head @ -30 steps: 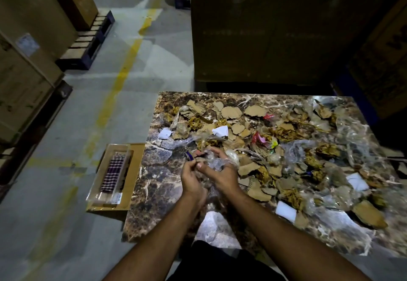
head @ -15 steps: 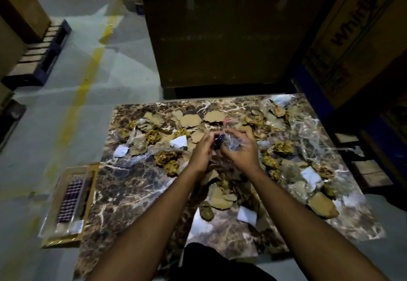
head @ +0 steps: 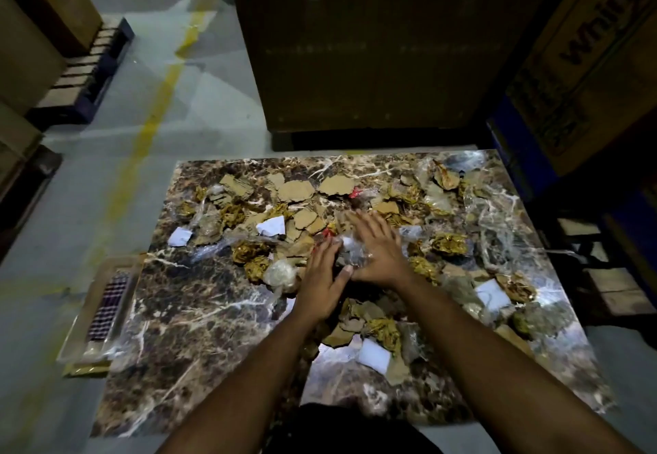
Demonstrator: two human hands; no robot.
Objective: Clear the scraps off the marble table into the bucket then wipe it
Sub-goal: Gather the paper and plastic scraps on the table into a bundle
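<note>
Both hands are seen over the middle of the desk, with fingers now spread flat. Half a second ago a clear plastic wad was pinched by curled fingers; now it is only pressed between the left hand and the right hand. The scraps are spread across the far edge and right side of the desk. No bucket is seen.
</note>
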